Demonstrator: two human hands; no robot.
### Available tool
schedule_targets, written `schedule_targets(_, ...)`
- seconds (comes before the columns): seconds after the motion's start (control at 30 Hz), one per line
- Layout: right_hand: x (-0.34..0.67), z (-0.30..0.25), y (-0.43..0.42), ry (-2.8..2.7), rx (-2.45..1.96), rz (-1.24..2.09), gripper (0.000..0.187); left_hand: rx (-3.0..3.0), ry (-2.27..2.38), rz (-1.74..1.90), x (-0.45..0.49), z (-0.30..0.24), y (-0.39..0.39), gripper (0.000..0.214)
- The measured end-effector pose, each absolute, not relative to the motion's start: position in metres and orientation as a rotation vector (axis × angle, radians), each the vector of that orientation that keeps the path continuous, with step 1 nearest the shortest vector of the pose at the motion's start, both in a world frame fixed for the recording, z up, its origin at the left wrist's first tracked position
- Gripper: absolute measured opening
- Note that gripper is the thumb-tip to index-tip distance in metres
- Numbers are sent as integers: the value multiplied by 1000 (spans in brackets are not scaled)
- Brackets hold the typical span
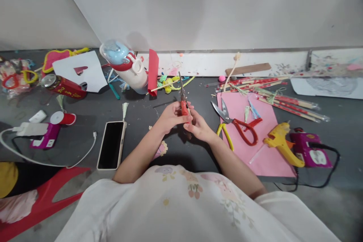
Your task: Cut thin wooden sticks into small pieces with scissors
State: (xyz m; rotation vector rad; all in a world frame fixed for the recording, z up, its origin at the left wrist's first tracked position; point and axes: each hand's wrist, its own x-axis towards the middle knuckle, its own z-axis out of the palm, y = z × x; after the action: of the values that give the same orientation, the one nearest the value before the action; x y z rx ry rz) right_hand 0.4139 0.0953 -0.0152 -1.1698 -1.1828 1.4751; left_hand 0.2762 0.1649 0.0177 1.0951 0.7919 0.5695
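Note:
My left hand (171,118) is closed around a pair of long-nose pliers (184,106) with red handles and a dark, narrow metal nose. The tool points away from me, towards the wall. My right hand (200,127) is beside it, thumb and fingers closed at the lower end of the handles. Whether a small piece is also pinched there, I cannot tell. Below my left forearm lies a pink piece with a beaded-looking edge (162,149), partly covered. Right of my hands, red-handled scissors (245,130) lie spread on a pink sheet (269,155).
A yellow glue gun (279,141) lies near a purple power block (310,151). Wrapped red sticks (289,106) are behind. On the left are a phone (112,145), a thread spool (64,118), a red can (64,86) and a water bottle (127,68). A white wall stands behind the table.

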Motion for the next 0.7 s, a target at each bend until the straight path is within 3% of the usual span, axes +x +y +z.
schedule_targets(0.5,409,-14,94,-1056,-1120,1601,57,1413,873,637,265,20,172,73)
schedule_targets(0.7,411,-11,92,-1156,-1182,1635,56,2166,1394,1068,242,36,185,25)
